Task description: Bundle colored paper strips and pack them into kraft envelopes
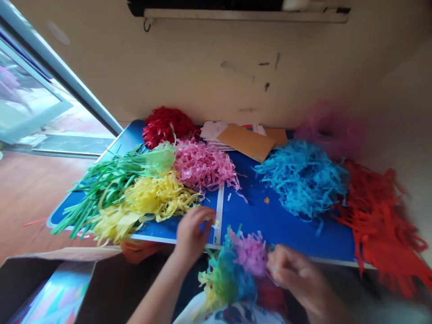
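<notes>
Left hand (191,235) curled at the edge of the blue table (276,225), just beside yellow strips (157,198); its grip cannot be told. Right hand (297,274) clenches a multicoloured paper bunch (231,274) below the table edge. Heaped on the table: green strips (108,184), pink strips (202,164), blue strips (300,177).

Bright daylight from the glass door (33,94), soft shadows, blurred left hand (191,236), blurred right hand (299,274), bowed edges

L hand (192,236) & R hand (299,274) blurred (motion), grip unclear.
</notes>
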`<state>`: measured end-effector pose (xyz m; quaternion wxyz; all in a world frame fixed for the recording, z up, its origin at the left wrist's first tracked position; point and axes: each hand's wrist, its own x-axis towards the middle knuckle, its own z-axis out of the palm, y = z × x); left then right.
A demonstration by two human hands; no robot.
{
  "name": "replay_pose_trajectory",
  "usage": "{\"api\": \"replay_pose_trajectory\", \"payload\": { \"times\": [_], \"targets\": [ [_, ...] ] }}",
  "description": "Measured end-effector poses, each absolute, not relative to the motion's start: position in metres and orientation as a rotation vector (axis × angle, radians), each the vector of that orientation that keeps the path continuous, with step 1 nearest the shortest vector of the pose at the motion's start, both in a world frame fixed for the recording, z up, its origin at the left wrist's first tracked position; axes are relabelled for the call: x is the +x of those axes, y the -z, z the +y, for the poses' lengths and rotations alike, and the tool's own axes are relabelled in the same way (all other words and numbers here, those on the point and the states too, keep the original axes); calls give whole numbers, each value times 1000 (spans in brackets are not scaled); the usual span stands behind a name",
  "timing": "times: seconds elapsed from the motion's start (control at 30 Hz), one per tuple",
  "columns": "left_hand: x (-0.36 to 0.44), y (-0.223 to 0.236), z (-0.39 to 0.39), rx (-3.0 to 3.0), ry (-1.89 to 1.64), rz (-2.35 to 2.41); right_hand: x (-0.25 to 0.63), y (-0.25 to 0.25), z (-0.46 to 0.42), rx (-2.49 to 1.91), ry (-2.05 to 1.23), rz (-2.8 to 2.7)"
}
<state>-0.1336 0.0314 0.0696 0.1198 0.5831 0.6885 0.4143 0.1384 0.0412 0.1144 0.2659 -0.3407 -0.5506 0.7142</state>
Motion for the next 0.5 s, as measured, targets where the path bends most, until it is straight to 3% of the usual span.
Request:
{"api": "replay_pose_trajectory", "payload": {
  "times": [0.1, 0.2, 0.33, 0.5],
  "targets": [
    [-196, -62, 55, 1354, -1309, 2446, 114, -86, 62, -900, -2073, -1453],
    [-233, -54, 74, 1112, -1284, 2571, 100, -82, 64, -897, -2096, -1468],
    [-253, -47, 76, 881, -1326, 2474, 95, -88, 62, -911, -2047, -1521],
    [-272, -41, 64, 577, -1764, 2121, 94, -82, 64, -986, -2012, -1461]
  ]
}}
